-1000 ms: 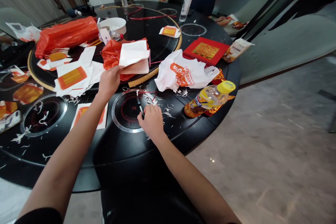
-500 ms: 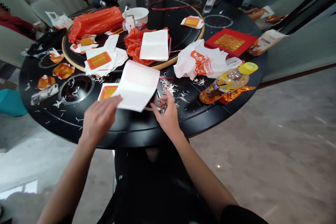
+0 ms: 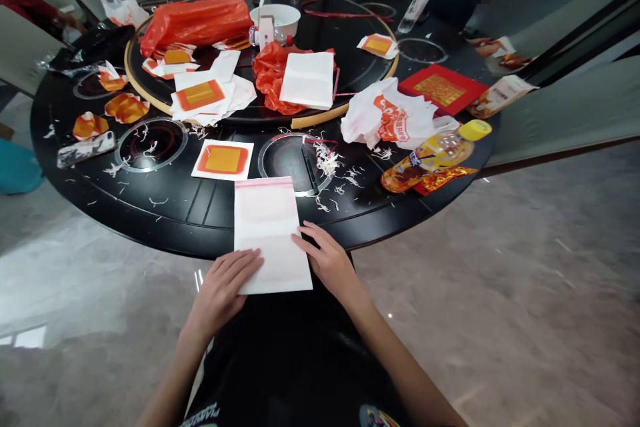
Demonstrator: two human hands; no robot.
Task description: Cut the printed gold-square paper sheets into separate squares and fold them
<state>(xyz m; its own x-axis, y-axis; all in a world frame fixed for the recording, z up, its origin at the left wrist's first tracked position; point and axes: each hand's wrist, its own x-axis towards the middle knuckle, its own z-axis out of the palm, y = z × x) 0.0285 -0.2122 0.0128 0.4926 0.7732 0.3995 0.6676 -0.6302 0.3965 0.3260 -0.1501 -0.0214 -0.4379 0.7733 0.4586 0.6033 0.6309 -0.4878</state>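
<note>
Where the black table [image 3: 165, 213] curves closest to the body, 1 white sheet [image 3: 267, 233] with a pink band along its far edge lies flat, its near end jutting past the rim. Both hands are open and relaxed, neither clenched nor pinching. The left hand [image 3: 225, 290] rests its fingers on the sheet's near left corner, while the right hand [image 3: 327, 260] touches the right edge with its fingertips [image 3: 300, 235].

The sheet looks light, thin and soft, so it would probably flex and could slide on the glossy top. A flat pinch at its 2 near corners seems the surest hold.

In the head view, 1 card [image 3: 223, 160] with an orange square lies just past the left hand. Past the right hand, 1 slim dark tool [image 3: 310, 170], too thin to identify, lies in 1 of 5 visible cooktop rings [image 3: 263, 160], among paper shreds [image 3: 325, 163]. Further beyond that hand are 1 yellow-capped bottle [image 3: 430, 157], 1 white plastic bag [image 3: 390, 117] and 1 red box [image 3: 440, 89]. Further beyond the left hand are 2 orange plastic bags [image 3: 195, 25] and a loose paper stack [image 3: 200, 95].
</note>
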